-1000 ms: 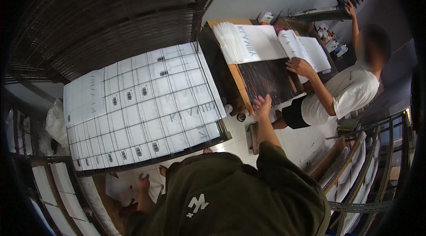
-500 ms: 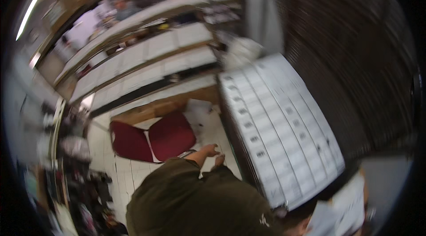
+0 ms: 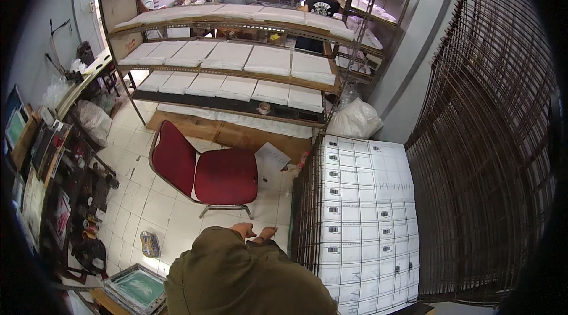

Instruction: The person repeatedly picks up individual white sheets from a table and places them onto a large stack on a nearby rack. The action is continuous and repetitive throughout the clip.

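Observation:
Neither of my hands shows at this moment; my body in an olive-green top (image 3: 242,273) fills the lower middle. Just beyond its front edge, what look like my bare feet (image 3: 253,233) stand on white tiles. A red padded chair (image 3: 225,176) with a metal frame is ahead of them. To the right, white sheets with small printed barcode labels (image 3: 367,196) lie in rows on a dark wire rack (image 3: 305,220). Near my left side rests a printing screen (image 3: 135,289) with green mesh.
Shelves with stacks of white sheets (image 3: 266,58) cross the far side; two people work behind them. Tall wire racks (image 3: 491,137) line the right. A white plastic bag (image 3: 356,118) sits by the wall. At left are a cluttered bench (image 3: 44,167) and a tin (image 3: 149,244) on the floor.
The view has swung and levelled, now sharper. A hand with white papers at the lower right has left the picture. The printing screen and tin have come into view at lower left.

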Available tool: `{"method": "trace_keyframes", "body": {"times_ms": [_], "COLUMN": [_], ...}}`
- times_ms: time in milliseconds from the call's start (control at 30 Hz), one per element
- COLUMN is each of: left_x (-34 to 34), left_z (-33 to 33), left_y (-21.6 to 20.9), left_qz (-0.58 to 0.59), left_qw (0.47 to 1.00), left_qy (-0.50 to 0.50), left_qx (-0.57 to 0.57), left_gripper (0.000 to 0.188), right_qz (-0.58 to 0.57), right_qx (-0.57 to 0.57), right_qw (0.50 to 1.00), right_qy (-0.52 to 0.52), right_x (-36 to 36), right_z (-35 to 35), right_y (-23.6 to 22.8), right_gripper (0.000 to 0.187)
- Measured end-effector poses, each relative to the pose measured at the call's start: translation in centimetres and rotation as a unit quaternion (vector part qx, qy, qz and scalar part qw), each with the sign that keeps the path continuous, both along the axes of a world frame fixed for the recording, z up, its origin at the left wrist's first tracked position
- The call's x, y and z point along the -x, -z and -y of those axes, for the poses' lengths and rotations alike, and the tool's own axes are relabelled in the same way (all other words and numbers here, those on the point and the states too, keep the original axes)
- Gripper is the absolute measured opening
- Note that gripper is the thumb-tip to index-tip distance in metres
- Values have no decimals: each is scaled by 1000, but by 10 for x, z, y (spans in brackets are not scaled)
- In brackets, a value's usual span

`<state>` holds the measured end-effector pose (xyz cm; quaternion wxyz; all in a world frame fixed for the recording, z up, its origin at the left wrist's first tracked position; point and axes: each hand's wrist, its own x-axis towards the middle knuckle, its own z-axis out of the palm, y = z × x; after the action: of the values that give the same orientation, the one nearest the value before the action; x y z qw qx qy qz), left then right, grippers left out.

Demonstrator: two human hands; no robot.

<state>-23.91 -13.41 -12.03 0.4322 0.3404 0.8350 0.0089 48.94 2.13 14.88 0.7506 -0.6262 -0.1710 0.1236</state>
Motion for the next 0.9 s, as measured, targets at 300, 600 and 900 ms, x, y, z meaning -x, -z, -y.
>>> {"method": "trace_keyframes", "body": {"times_ms": [300, 600, 900], "left_x": [-4, -23, -1], "left_z": [-47, -32, 22], "left_y": [-56, -51, -64], "left_qz": [-10, 29, -2], "left_qw": [995, 995, 999], "left_qy": [10, 19, -30], "left_qx": [-95, -94, 14], "left_gripper": [69, 69, 68], "right_qz": [134, 265, 329], "right_qx": [-6, -72, -338], "right_qw": [985, 941, 797], "right_qy": [114, 196, -377], "right_x": [-30, -57, 25], "right_z": [4, 20, 17], "right_y": [-38, -75, -150], "right_gripper": [36, 37, 40]}}
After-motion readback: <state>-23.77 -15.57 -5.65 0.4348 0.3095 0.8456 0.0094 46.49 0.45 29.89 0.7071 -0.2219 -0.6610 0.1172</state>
